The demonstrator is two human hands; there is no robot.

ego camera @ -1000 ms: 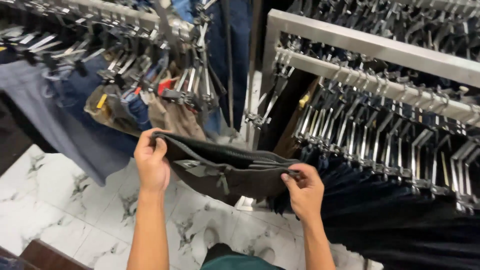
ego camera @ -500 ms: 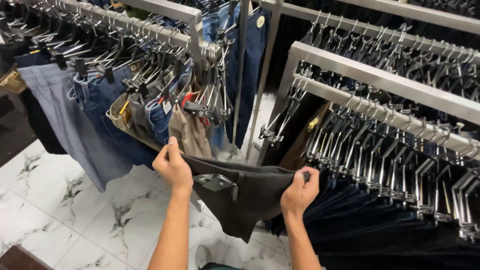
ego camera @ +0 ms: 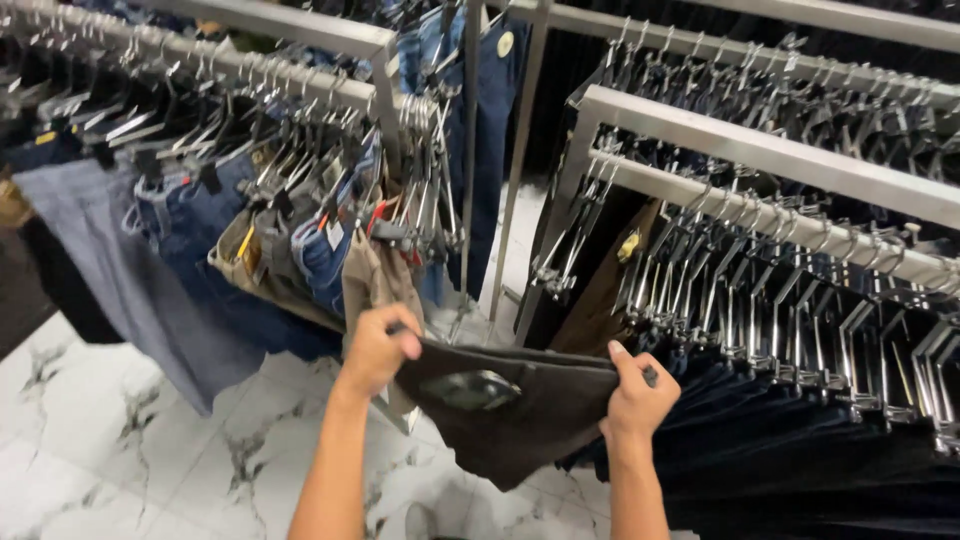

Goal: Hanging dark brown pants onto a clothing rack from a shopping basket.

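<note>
Since a moment ago you've lifted the dark folded trousers point(ego camera: 520, 410) nearer the racks. Your left hand point(ego camera: 378, 350) and right hand point(ego camera: 636, 395) pinch its top edge, fingers closed on cloth, between the jeans rack point(ego camera: 300, 85) and dark-trouser rack point(ego camera: 780, 215), above the marble floor point(ego camera: 120, 450).

Open gap between the racks, above the dark trousers point(ego camera: 520, 410) and along the upright pole point(ego camera: 520, 170). Left: packed jeans point(ego camera: 200, 240) on hangers block passage. Right: rail point(ego camera: 760, 210) crowded with clip hangers point(ego camera: 760, 310). Floor point(ego camera: 100, 440) lower left is open.
</note>
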